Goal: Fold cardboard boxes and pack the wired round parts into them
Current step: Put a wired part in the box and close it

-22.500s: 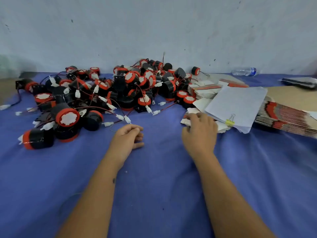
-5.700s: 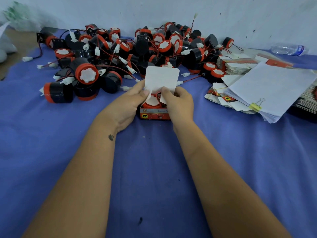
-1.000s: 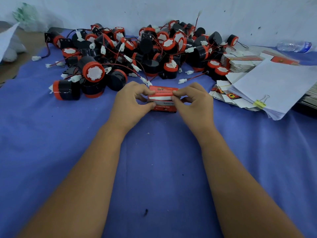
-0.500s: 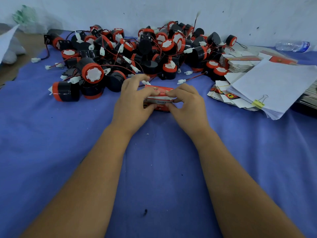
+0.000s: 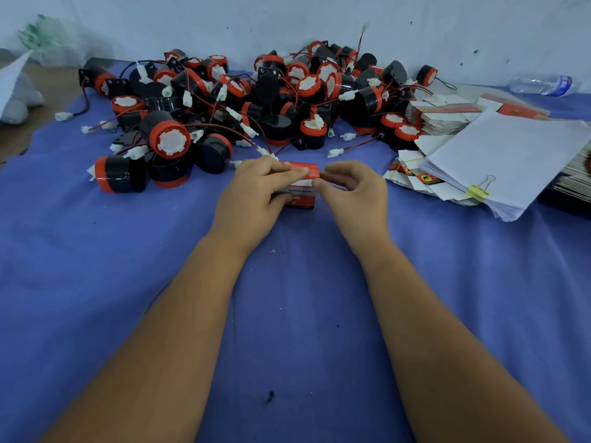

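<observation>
I see the small red and white box (image 5: 302, 187) standing closed on the blue cloth (image 5: 96, 282) that covers the bench, in the middle of the scene, just on the near side of the heap of wired round parts (image 5: 256, 100); the left hand (image 5: 252, 196) is wrapped round the box's left end, its grip holding the box with fingers curled over the top and the thumb along the near face; the right hand (image 5: 355, 190) sits at the box's right end, fingers bent and thumb tip at the box's near right corner, though I cannot tell whether that grip actually pinches the cardboard or only touches it (the fingertips blur into the box edge).

The round parts are black drums with red rims and white faces, tangled in red and black wires with white plugs, piled from the far left across to the far centre against the wall (image 5: 319, 14); one drum (image 5: 118, 174) lies on its side at the near left edge of the heap.

To the right of the box lies a sheaf of white paper (image 5: 505, 161) held by a yellow binder clip (image 5: 478, 190), resting on flat unfolded cartons (image 5: 412, 177); a further stack of flat cartons (image 5: 444, 115) sits beyond it; a clear plastic bottle (image 5: 540, 84) lies on its side at the far right, near the wall.
</observation>
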A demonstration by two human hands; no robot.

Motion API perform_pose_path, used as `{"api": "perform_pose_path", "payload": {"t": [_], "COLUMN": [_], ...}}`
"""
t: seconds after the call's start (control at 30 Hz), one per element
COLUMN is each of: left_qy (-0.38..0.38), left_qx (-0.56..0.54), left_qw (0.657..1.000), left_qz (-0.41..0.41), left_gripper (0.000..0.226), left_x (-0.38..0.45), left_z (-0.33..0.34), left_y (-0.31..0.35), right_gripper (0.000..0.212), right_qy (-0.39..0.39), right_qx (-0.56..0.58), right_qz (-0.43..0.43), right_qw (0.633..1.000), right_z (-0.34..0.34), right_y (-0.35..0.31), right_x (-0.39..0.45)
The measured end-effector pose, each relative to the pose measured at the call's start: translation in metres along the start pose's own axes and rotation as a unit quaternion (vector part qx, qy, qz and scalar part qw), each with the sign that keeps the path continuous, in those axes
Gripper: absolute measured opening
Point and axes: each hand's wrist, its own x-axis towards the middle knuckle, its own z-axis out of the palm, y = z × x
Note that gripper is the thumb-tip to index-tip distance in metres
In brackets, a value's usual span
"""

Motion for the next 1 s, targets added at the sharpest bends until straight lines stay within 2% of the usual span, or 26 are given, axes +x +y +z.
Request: {"api": "perform_pose_path", "payload": {"t": [0.17,0.27,0.37,0.5,0.6,0.7,0.83,0.9,1.0], "left_qy": [0.007,0.008,0.009,0.012,0.020,0.019,0.050,0.044,0.025], "left_qx": [0.000,-0.001,-0.004,-0.005,0.004,0.025,0.106,0.110,0.089], "left_qw": [1.000,1.000,1.000,0.999,1.000,0.999,0.993,0.993,0.995], "left_qz": [-0.013,-0.018,-0.027,-0.030,-0.023,-0.028,0.001,-0.014,-0.023], "left_gripper": [0.047,0.044,0.042,0.040,0.044,0.040,0.025,0.024,0.029], "left_x": [0.000,0.001,0.000,0.001,0.001,0.000,0.000,-0.001,-0.001], "left_z": [0.001,0.001,0.001,0.001,0.000,0.000,0.001,0.001,0.000], "left_y": [0.000,0.000,0.000,0.002,0.001,0.005,0.014,0.016,0.014], "right_gripper": [0.016,0.015,0.016,0.028,0.017,0.005,0.017,0.022,0.016], "right_qy": [-0.007,-0.013,-0.010,-0.004,-0.033,-0.034,-0.052,-0.058,-0.070], "right_qx": [0.108,0.115,0.050,-0.016,-0.083,-0.150,-0.231,-0.247,-0.241], "right_qz": [0.078,0.105,0.079,-0.028,-0.090,-0.108,-0.111,-0.113,-0.115], "right_qw": [0.991,0.988,0.996,0.999,0.992,0.982,0.965,0.961,0.961], "right_z": [0.001,0.003,0.004,0.009,0.013,0.015,0.015,0.015,0.013], "right_y": [-0.001,0.000,0.001,0.000,0.002,0.006,0.006,0.004,0.005], "right_x": [0.001,0.001,0.000,-0.006,-0.006,-0.003,-0.003,-0.004,-0.006]}}
